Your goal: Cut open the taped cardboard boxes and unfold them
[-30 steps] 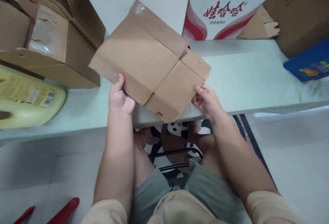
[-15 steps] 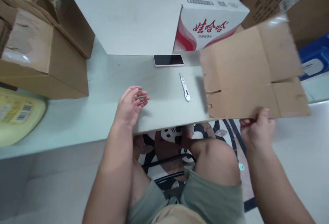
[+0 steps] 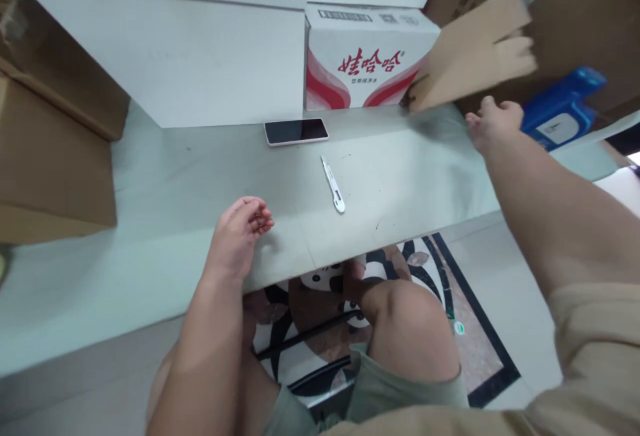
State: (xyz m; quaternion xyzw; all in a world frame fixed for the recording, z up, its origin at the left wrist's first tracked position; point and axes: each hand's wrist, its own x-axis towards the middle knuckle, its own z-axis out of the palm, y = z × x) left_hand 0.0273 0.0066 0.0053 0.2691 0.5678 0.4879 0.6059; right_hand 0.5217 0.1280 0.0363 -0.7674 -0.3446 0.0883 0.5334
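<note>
A flattened piece of brown cardboard leans at the back right, overlapping the side of the white-and-red carton and blurred by motion. Just below its lower edge is my right hand, fingers parted and bent, with a small gap between hand and cardboard. My left hand hovers over the table's front part, its fingers loosely curled and nothing in them. To the right of that hand, a white utility knife lies on the table. Behind the knife rests a phone with a dark screen.
A pale green table runs across the view. White boxes and a white-and-red carton stand along its back. Brown boxes are at the left. A blue bottle stands at the right, before a large brown box.
My right hand has carried the cardboard away to the back right and let it go. My left hand's fingers have curled more. The view has shifted right.
</note>
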